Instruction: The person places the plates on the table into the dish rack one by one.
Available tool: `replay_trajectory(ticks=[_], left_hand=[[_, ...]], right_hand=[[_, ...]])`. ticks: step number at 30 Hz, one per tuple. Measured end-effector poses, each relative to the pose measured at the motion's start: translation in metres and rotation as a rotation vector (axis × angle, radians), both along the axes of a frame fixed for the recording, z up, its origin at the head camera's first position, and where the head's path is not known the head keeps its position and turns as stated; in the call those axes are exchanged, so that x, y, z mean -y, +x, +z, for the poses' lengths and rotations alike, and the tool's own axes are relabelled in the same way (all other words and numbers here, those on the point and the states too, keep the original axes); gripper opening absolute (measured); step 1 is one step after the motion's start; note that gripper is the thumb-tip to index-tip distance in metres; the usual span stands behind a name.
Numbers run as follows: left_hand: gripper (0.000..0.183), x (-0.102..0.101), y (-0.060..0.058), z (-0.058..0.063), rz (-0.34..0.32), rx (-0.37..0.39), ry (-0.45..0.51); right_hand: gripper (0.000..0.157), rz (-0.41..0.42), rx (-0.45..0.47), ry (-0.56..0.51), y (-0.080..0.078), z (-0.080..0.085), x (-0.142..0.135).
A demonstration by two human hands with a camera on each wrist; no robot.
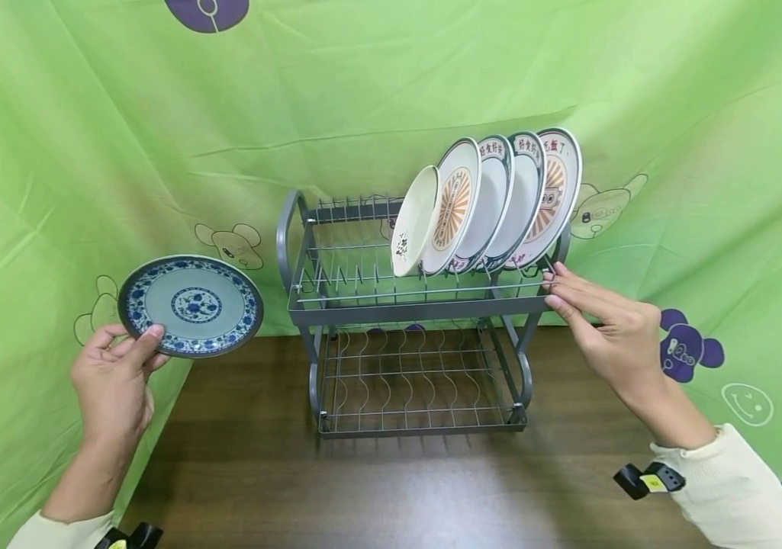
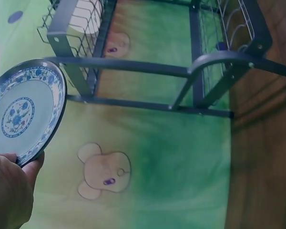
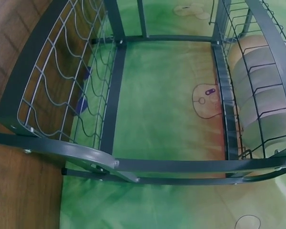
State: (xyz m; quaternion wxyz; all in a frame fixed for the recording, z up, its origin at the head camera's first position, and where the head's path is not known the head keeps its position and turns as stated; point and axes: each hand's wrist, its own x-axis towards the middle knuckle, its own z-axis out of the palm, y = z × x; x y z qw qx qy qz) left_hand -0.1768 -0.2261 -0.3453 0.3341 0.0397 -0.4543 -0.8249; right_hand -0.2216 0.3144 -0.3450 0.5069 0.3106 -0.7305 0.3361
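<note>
My left hand [image 1: 116, 374] pinches a blue-and-white floral plate [image 1: 194, 305] by its lower left edge, thumb on the face, and holds it up left of the rack. The same plate [image 2: 19, 112] shows at the left of the left wrist view. A grey two-tier dish rack [image 1: 404, 309] stands in the middle. At its right front corner my right hand [image 1: 613, 335] grips the top rail between thumb and fingers. Several white patterned plates [image 1: 455, 206] lean upright in the rack's right half, with a smaller cream dish [image 1: 416, 221] at their left end.
The lower tier [image 1: 418, 377] has wavy wires and holds no dishes. A brown wooden tabletop [image 1: 391, 488] lies beneath the rack. Close behind and at both sides hangs a green cloth [image 1: 336, 91] printed with bears.
</note>
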Motion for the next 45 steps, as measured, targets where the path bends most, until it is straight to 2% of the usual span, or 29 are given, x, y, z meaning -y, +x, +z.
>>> replay_trajectory(ticks=[13, 18, 27, 34, 45], left_hand=[[0.015, -0.028, 0.011, 0.023, -0.045, -0.063, -0.047], [0.016, -0.04, 0.014, 0.03, -0.074, -0.056, -0.051], [0.016, -0.058, 0.013, 0.038, -0.141, -0.033, -0.075], [0.017, -0.07, 0.01, 0.043, -0.155, -0.021, -0.089], [0.016, -0.092, 0.007, 0.061, -0.216, -0.027, -0.134]], right_hand=[[0.016, 0.001, -0.021, -0.006, 0.001, 0.0, 0.002], [0.017, 0.003, -0.026, -0.005, 0.0, 0.0, 0.002], [0.016, 0.007, -0.027, -0.027, 0.0, -0.001, 0.002], [0.016, 0.014, -0.033, -0.028, 0.0, -0.002, 0.001], [0.02, 0.009, -0.023, -0.038, 0.002, 0.0, 0.004]])
